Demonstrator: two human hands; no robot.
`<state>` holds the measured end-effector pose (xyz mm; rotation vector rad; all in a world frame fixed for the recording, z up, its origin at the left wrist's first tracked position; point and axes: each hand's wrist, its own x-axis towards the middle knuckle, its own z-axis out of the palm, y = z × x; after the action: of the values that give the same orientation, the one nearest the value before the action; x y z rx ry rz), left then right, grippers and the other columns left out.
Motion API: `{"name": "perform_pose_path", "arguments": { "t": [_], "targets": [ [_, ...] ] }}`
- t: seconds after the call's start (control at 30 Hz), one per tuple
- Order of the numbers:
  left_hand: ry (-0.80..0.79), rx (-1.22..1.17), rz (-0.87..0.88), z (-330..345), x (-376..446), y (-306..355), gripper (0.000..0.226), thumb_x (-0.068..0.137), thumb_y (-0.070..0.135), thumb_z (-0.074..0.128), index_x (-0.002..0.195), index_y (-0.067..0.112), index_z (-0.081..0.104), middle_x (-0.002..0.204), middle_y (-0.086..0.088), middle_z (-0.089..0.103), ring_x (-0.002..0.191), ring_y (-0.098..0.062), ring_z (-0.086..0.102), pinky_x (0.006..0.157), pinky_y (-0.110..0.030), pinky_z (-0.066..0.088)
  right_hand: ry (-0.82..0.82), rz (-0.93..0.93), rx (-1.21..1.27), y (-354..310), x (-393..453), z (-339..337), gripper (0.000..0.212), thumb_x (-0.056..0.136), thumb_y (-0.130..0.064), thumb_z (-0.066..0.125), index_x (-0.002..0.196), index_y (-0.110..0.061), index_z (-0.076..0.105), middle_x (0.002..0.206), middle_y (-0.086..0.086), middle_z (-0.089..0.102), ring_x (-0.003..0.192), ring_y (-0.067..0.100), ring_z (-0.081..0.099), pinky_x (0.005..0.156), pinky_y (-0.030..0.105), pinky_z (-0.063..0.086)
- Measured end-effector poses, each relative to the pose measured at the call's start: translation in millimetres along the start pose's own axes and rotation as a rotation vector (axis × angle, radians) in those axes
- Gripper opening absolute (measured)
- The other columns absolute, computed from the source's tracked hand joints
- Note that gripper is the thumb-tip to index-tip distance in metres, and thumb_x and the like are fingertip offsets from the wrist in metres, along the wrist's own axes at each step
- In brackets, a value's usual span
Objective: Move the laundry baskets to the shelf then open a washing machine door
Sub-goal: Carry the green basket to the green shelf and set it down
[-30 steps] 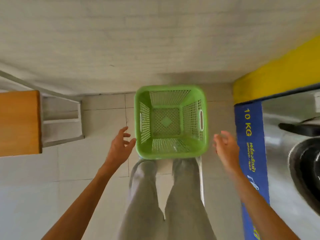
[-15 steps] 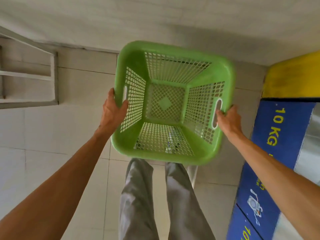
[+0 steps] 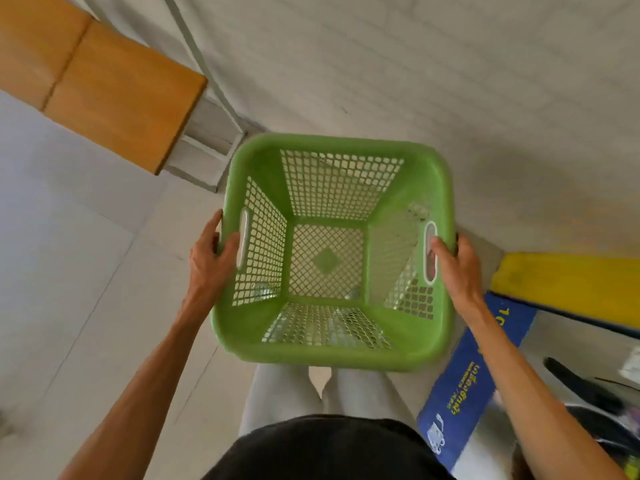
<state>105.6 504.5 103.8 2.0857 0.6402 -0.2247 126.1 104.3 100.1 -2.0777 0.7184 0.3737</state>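
One green laundry basket, empty, held up between two hands, left hand clamped on its left rim and right hand wrapped at the right handle slot, and compared to half a second ago the wooden shelf is now showing up-left of the left hand.

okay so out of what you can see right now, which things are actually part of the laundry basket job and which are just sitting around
Part of the job:
green basket, held off the floor
left hand on its left rim
right hand at its right handle slot
wooden shelf
washing machine

Just there:
yellow panel
tiled floor
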Motion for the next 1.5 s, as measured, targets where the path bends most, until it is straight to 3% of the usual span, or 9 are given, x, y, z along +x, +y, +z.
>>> {"name": "perform_pose_path", "arguments": {
  "t": [0.17,0.37,0.53,0.63,0.7,0.87,1.0,1.2,1.5],
  "targets": [
    [0.249,-0.176,-0.105,-121,-58,-2,0.054,0.097,0.025,0.057,0.148,0.031,0.04,0.121,0.004,0.063,0.072,0.0,0.069,0.052,-0.016,0.056,-0.207,-0.2,0.014,-123,-49,15,0.009,0.085,-0.052,0.063,0.089,-0.044,0.062,0.073,-0.012,0.071,0.056,-0.003,0.063,0.053,0.022,0.049],
    [0.547,-0.351,-0.195,-249,-120,-52,0.054,0.098,0.024,0.057,0.149,0.029,0.04,0.116,-0.001,0.064,0.067,0.008,0.07,0.048,-0.011,0.052,-0.464,-0.406,-0.052,-262,-111,115,0.031,0.083,-0.047,0.07,0.102,-0.023,0.064,0.071,0.01,0.068,0.048,0.024,0.061,0.048,0.033,0.051],
    [0.724,-0.453,-0.215,-346,-153,-101,0.053,0.099,0.021,0.055,0.149,0.024,0.039,0.113,0.003,0.066,0.064,-0.001,0.073,0.05,-0.014,0.055,-0.347,-0.721,-0.415,-360,-181,231,0.047,0.084,-0.071,0.049,0.089,-0.024,0.055,0.069,-0.006,0.063,0.059,0.015,0.06,0.051,0.024,0.04],
    [0.798,-0.485,-0.228,-404,-156,-127,0.05,0.099,0.024,0.054,0.148,0.026,0.043,0.113,-0.001,0.07,0.07,-0.011,0.075,0.055,-0.023,0.06,-0.395,-0.81,-0.456,-404,-220,298,0.044,0.089,-0.062,0.051,0.096,-0.019,0.057,0.08,0.002,0.061,0.067,0.023,0.057,0.063,0.029,0.04],
    [0.831,-0.516,-0.228,-438,-152,-145,0.049,0.099,0.023,0.054,0.147,0.026,0.044,0.11,-0.002,0.071,0.07,-0.017,0.075,0.055,-0.029,0.061,-0.423,-0.855,-0.429,-432,-239,339,0.039,0.091,-0.057,0.055,0.096,-0.019,0.059,0.078,0.001,0.061,0.061,0.012,0.055,0.059,0.025,0.038],
    [0.927,-0.56,-0.237,-516,-113,-186,0.049,0.099,0.022,0.055,0.147,0.024,0.044,0.1,0.009,0.07,0.065,-0.017,0.075,0.053,-0.028,0.06,-0.454,-0.969,-0.398,-501,-264,440,0.041,0.091,-0.05,0.061,0.1,-0.01,0.069,0.078,0.001,0.061,0.068,0.022,0.057,0.061,0.026,0.039],
    [0.972,-0.573,-0.242,-586,-57,-211,0.048,0.098,0.022,0.056,0.145,0.029,0.044,0.095,0.014,0.068,0.064,-0.014,0.075,0.051,-0.024,0.059,-0.483,-1.016,-0.4,-567,-270,524,0.038,0.089,-0.05,0.064,0.101,-0.015,0.071,0.078,-0.001,0.064,0.059,0.003,0.054,0.049,0.018,0.036],
    [1.044,-0.597,-0.266,-703,37,-237,0.048,0.097,0.024,0.057,0.14,0.04,0.042,0.094,0.015,0.069,0.069,-0.012,0.075,0.054,-0.027,0.06,-0.566,-1.075,-0.443,-695,-279,661,0.042,0.089,-0.047,0.065,0.106,-0.01,0.07,0.089,0.007,0.071,0.071,0.024,0.062,0.06,0.026,0.044],
    [1.105,-0.614,-0.282,-888,183,-301,0.051,0.094,0.032,0.06,0.143,0.033,0.045,0.101,-0.005,0.072,0.076,-0.021,0.076,0.06,-0.035,0.063,-0.669,-1.101,-0.367,-865,-300,850,0.037,0.089,-0.047,0.065,0.112,-0.018,0.069,0.08,-0.013,0.065,0.066,-0.006,0.059,0.045,0.005,0.04]
  ]
}}
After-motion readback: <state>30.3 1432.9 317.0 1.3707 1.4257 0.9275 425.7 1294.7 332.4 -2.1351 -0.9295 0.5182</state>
